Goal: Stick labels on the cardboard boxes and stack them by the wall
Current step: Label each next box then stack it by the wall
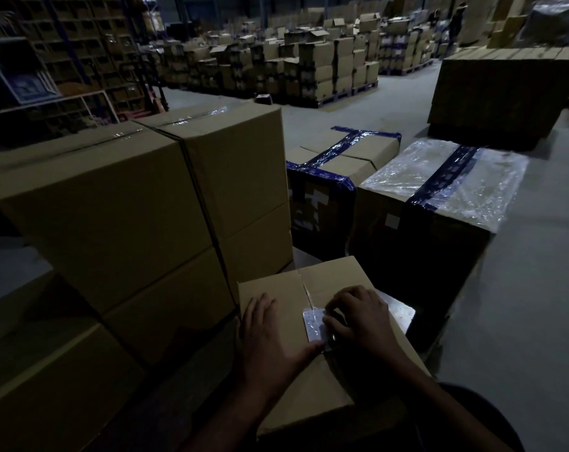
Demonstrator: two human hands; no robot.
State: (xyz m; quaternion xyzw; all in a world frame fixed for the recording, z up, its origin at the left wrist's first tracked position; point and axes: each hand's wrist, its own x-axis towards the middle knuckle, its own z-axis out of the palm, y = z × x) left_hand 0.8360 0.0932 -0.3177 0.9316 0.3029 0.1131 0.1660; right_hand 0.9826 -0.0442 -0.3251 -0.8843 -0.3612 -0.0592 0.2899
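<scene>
Here, nearest you, your two hands lie on the top of a low box (312,380) whose centre seam runs away from you. Your left hand (270,334) rests flat on the cardboard, fingers straight and slightly spread, its thumb reaching across to touch the near corner of the white label (314,324). The label lies on the box top just right of the seam, its right part hidden under your other hand. Your right hand (358,318) is on that side of the label with its fingers curled down onto it; whether they pinch an edge or only press it flat cannot be told. To your left stands a stack (120,210) of plain taped boxes, higher than the box you work on and touching its left edge. Just beyond, on the grey floor (531,288), sit a box bound with blue tape (338,158) and, to its right, a box wrapped in clear film (446,181) with a blue band across it. Behind them is a long dark carton (504,93). Far off, pallets (309,60) of cartons fill the hall, with shelving (64,44) at the far left.
</scene>
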